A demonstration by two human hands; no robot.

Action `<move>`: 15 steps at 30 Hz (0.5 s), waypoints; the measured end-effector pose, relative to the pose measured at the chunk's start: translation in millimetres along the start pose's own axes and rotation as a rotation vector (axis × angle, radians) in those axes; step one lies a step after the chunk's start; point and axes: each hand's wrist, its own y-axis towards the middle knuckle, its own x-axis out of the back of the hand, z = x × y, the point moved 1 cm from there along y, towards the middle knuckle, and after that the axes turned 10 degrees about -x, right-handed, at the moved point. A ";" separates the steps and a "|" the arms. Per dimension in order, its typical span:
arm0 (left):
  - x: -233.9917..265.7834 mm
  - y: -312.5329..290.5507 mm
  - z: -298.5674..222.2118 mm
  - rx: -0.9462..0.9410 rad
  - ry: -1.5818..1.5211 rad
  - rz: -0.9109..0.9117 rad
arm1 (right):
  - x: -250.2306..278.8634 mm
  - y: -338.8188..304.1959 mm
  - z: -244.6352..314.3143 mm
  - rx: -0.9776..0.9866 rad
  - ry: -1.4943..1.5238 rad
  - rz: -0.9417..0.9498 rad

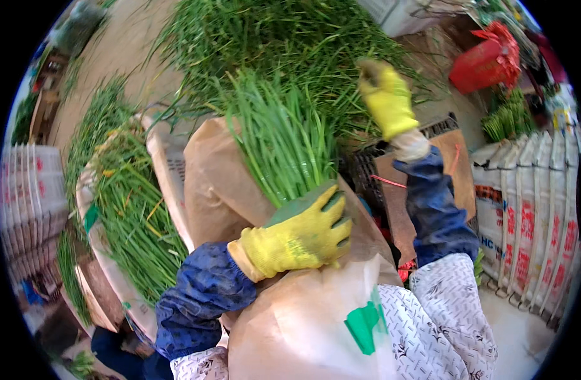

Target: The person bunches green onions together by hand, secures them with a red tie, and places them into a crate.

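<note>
My left hand, in a yellow glove with a green palm, is closed around the lower end of a bunch of garlic chives. The bunch lies over a brown sheet across my lap, its leaf tips pointing away from me. My right hand, in a matching yellow glove, is stretched forward beside the right edge of a big heap of loose green leaves. Motion blurs its fingers, so their grip cannot be made out. Blue sleeve covers reach both wrists.
At left, more chives lie in a cloth-lined container. A brown board with pinkish-red ties sits below my right forearm. Farther right stand a red bag, a green bundle and strapped white packages. Similar packages stand far left.
</note>
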 end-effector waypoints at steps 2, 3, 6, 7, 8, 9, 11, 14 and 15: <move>-0.4 5.3 0.9 0.002 -0.054 0.055 | 8.9 -23.3 62.7 0.171 0.360 0.257; 1.9 8.8 3.0 0.007 -0.053 0.070 | 11.2 -38.9 90.3 0.377 0.466 0.454; -8.4 7.6 -1.5 -0.037 -0.070 0.067 | -4.2 -49.6 91.0 0.652 0.011 0.731; -10.3 9.0 -3.2 -0.053 0.009 0.081 | -3.9 -38.5 80.3 0.352 -0.274 0.666; -8.3 9.2 -2.4 -0.040 0.017 0.084 | -3.0 -30.8 75.5 0.178 -0.689 0.492; -6.1 10.8 -2.7 -0.042 0.011 0.083 | 3.1 -25.4 72.0 0.278 -0.490 0.334; -4.4 10.7 -3.6 -0.044 -0.029 0.095 | 7.4 -29.4 73.3 0.370 -0.114 0.219; -11.0 5.8 -5.1 -0.023 -0.062 -0.040 | 9.4 -48.8 113.0 0.432 0.170 0.766; -11.2 6.5 -5.0 -0.019 -0.063 -0.046 | 4.7 -57.9 111.0 0.456 -0.063 0.760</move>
